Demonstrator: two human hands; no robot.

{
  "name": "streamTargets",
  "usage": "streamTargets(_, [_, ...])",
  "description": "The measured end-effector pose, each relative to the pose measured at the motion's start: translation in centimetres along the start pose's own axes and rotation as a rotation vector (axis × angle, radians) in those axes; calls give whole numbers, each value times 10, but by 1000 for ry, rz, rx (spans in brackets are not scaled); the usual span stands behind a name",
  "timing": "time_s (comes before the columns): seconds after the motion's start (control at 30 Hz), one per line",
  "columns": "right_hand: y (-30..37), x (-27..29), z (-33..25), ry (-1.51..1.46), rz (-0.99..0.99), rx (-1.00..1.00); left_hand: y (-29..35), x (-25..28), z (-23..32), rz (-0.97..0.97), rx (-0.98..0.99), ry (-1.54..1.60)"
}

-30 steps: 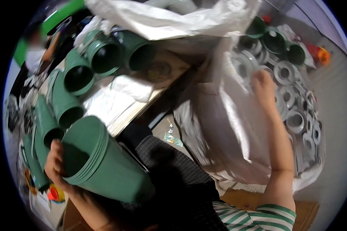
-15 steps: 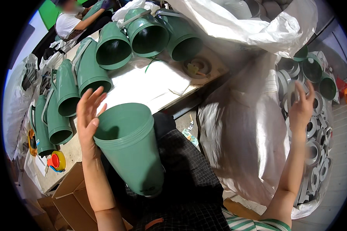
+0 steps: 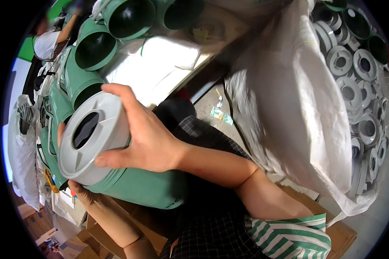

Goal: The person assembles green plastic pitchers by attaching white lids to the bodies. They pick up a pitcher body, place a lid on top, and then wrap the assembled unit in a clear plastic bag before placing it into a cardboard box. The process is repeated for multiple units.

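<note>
A green plastic jug body [image 3: 142, 185] lies tilted across my lap, its mouth end toward the left. Over that mouth sits a grey plastic collar [image 3: 88, 134] with a round central hole, through which something dark shows. My right hand [image 3: 149, 136] reaches across and grips the collar, thumb on its face and fingers over its rim. At the lower left, my left hand [image 3: 84, 194] curls round the mouth end from the far side. Only its thumb side and a fingertip show; the rest is hidden behind the collar and body.
Several green jug bodies [image 3: 95, 45] with handles lie on the white-covered table [image 3: 160, 52]. A large white woven sack [image 3: 285, 99] stands at right, beside a heap of grey collars [image 3: 350, 93]. Cardboard boxes [image 3: 73, 248] are at lower left. Another person [image 3: 47, 43] sits at upper left.
My right hand has come from the collar heap across to the jug body, bringing a grey collar onto its mouth. The body has tilted further left, and my left hand has closed round it.
</note>
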State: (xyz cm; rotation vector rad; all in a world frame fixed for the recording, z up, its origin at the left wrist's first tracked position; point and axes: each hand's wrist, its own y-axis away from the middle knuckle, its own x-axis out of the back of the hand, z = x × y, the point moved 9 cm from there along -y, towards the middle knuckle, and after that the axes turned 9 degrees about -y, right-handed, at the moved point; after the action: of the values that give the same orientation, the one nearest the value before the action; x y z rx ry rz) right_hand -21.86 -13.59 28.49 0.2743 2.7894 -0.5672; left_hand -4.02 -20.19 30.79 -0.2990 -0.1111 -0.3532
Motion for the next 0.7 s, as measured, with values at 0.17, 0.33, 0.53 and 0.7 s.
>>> streamTargets(0.17, [-6, 5, 29, -322, 52, -50, 3, -14, 0, 34, 95, 4])
streamTargets(0.33, [-10, 25, 51, -393, 195, -31, 3, -30, -10, 139, 151, 16])
streamTargets(0.53, [-5, 34, 53, -310, 198, -9, 9, -7, -32, 144, 158, 162])
streamTargets(0.7, [5, 40, 36, -82, 290, 139, 15, 4, -26, 215, -19, -73])
